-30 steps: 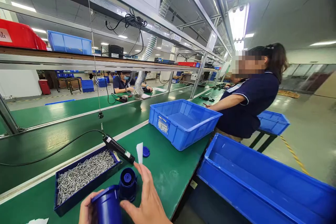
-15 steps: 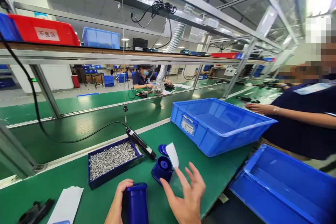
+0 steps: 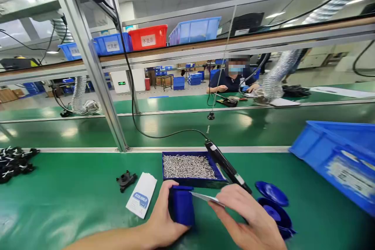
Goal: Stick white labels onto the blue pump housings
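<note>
My left hand [image 3: 161, 220] is closed around a dark blue plastic container [image 3: 183, 208], held over the green bench. A thin white paper-like piece [image 3: 207, 198] is pinched in my right hand [image 3: 249, 218]; its tip is at the container's rim, and I cannot tell whether it touches. Just right of that hand lie a dark blue part with a round collar [image 3: 275, 215] and a blue oval lid [image 3: 272, 192]. Behind both hands stands a blue tray [image 3: 193, 183] full of silver screws [image 3: 187, 166]. A black electric screwdriver [image 3: 227, 165] leans on the tray's right end.
A white packet with blue print [image 3: 141, 196] and a black plastic part [image 3: 126, 180] lie to the left. More black parts [image 3: 14, 164] are piled at the far left. A large blue bin [image 3: 336, 164] stands right. A co-worker [image 3: 234, 78] sits across the bench.
My view has swung left. My right hand, open beside the white piece before, now pinches it and has brought it to the container's rim. My left hand still holds the container.
</note>
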Motion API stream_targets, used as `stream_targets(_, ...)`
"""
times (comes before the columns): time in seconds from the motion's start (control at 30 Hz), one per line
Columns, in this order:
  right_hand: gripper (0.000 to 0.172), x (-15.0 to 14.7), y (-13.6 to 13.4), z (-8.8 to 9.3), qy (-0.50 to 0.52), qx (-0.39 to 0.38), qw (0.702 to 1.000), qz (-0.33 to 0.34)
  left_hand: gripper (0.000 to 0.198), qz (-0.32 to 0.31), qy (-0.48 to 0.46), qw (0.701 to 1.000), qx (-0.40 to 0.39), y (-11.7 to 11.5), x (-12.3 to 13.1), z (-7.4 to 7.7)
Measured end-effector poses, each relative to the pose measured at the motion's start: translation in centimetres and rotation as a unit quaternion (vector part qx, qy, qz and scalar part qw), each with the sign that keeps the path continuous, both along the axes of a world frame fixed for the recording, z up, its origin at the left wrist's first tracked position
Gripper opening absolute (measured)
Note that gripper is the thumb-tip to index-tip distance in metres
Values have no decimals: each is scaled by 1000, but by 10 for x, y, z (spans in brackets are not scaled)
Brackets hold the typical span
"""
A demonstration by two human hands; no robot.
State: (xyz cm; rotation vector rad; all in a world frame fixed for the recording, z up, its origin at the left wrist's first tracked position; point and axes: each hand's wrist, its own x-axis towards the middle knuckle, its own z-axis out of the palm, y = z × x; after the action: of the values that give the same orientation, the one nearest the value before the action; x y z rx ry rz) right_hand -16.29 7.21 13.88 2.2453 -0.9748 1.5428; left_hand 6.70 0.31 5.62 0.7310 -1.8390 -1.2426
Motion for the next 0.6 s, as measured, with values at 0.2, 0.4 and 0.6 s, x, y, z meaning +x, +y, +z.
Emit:
stream_targets(0.2, 56, -8, -32, -7, -13, -44, 999, -23, 86, -12, 50, 997, -51, -8, -6, -5)
stream_targets(0.4, 14, -16, -17, -22, -85, 33, 994, -62, 95, 6, 28, 998, -48, -16, -4, -22)
stream_targets(0.6, 9, -9, -11, -37, -202, 170, 965, -13, 95, 13, 25, 996, -90, -19, 3, -26)
